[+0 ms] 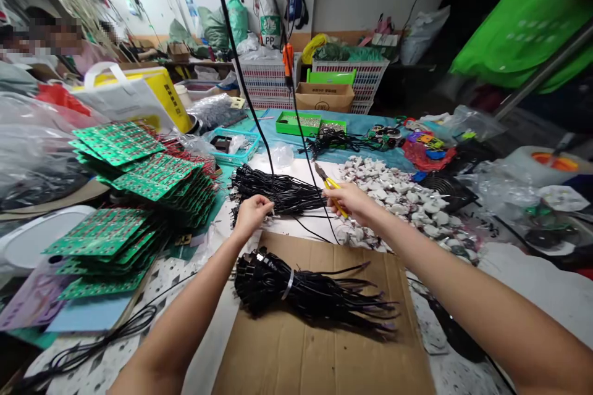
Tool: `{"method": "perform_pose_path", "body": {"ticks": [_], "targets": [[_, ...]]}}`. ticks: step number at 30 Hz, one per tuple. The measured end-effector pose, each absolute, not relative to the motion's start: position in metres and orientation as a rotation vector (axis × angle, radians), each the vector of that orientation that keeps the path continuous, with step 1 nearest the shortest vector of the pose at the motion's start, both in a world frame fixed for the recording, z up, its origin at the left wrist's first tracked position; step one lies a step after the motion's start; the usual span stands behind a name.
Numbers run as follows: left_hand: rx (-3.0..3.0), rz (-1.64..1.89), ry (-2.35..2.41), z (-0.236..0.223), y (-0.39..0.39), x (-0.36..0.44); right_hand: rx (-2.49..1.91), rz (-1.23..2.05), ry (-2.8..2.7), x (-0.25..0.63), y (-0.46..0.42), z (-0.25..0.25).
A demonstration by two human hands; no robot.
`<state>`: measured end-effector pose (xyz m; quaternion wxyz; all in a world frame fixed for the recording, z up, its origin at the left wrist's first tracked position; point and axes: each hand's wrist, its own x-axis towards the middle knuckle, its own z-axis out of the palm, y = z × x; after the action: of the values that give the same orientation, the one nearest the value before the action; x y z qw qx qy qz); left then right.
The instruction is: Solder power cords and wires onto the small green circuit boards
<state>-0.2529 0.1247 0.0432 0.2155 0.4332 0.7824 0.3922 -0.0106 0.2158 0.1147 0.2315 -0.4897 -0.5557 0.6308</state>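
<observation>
My right hand [351, 202] is closed around yellow-handled pliers [332, 183], their dark jaws pointing up and to the left. Beside the far cable pile my left hand [252, 215] has its thumb and fingers pinched together; a small pale bit shows at the fingertips, too small to name. Between and behind both hands lies the pile of black cables [290, 188]. Closer to me, a bundle of black cables [315, 293] rests on a flat cardboard sheet [278, 352], bound by a pale band [288, 284], its loose ends fanned to the right.
Stacked green circuit boards [152, 176] stand at the left. A heap of small white parts [398, 203] spreads on the right. Green trays [299, 123] and a blue basket [236, 147] sit farther back. An orange electric screwdriver [288, 65] and black cords hang overhead.
</observation>
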Motion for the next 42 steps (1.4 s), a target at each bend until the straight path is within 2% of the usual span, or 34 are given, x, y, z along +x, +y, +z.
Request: {"method": "perform_pose_path", "body": {"ticks": [6,10,15,19,24,29,33,37,39,42], "targets": [[1.239,1.643,1.995,0.131,0.078,-0.293,-1.248,1.695,-1.394,0.010,0.192,0.114],[1.436,1.497,2.409,0.159,0.024,-0.328,-1.069,1.663,-1.255,0.017,0.177,0.123],[1.232,1.070,2.570,0.120,-0.006,-0.355,-1.009,1.670,-1.209,0.020,0.133,0.122],[1.424,0.581,2.580,0.077,0.004,-0.351,-1.072,1.740,-1.186,0.021,0.085,0.109],[1.543,0.413,2.625,0.052,0.015,-0.345,-1.193,1.753,-1.310,0.035,0.033,0.093],[1.714,0.247,2.577,0.054,0.006,-0.352,-1.293,1.688,-1.450,0.063,0.007,0.077],[1.940,0.307,2.653,0.068,-0.006,-0.325,-1.381,1.722,-1.504,0.085,0.001,0.054],[2.156,0.548,2.443,0.064,-0.027,-0.247,-1.468,1.716,-1.667,0.090,0.002,0.041],[2.180,0.555,2.293,0.047,-0.040,-0.203,-1.520,1.583,-1.875,0.083,0.003,0.044],[2.032,0.675,2.247,0.018,-0.055,-0.157,-1.568,1.210,-2.208,0.065,0.002,0.053]]}}
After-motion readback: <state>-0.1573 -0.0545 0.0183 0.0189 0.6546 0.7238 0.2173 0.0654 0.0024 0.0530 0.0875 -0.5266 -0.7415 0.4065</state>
